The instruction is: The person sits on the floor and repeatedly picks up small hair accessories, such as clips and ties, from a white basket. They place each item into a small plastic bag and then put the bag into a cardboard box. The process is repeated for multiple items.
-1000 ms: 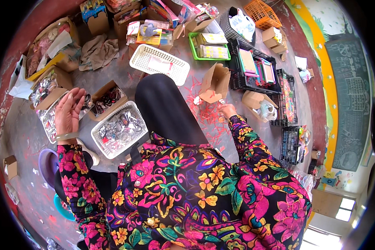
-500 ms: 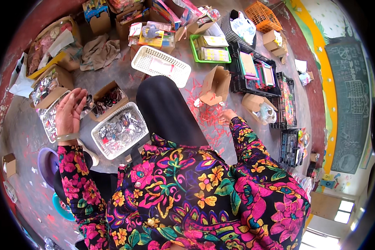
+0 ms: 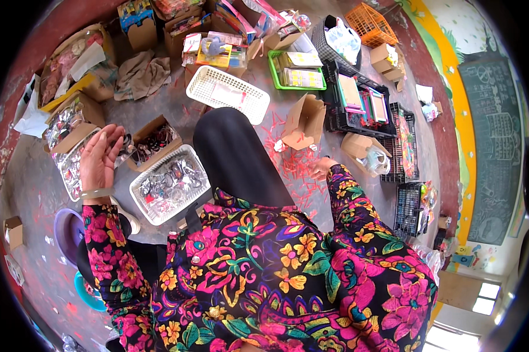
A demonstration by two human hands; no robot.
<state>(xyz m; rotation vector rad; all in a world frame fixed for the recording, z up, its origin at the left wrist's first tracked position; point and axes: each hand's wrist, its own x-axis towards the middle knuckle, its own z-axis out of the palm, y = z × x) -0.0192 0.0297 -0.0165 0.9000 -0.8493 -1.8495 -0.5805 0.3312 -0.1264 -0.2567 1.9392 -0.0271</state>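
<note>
My left hand, with a pale bangle at the wrist, is raised at the left with its palm turned up. Its fingers are loosely bent and apart, and I see nothing gripped in them. Behind it are a white basket of small packaged items and a carton of dark small items. My right hand hangs over the floor right of my black-clad knee, fingers curled inward; anything inside is too small to make out. Thin red strips lie scattered below and beside it. An open cardboard box stands just beyond.
Between my left hand and knee sits a white basket of packaged trinkets. Ahead are an empty white basket and a green basket. Black crates line the right. Purple and teal basins stand at left.
My right hand's fingers have shifted slightly, and the whole view has moved a touch. My left hand stays almost where it was.
</note>
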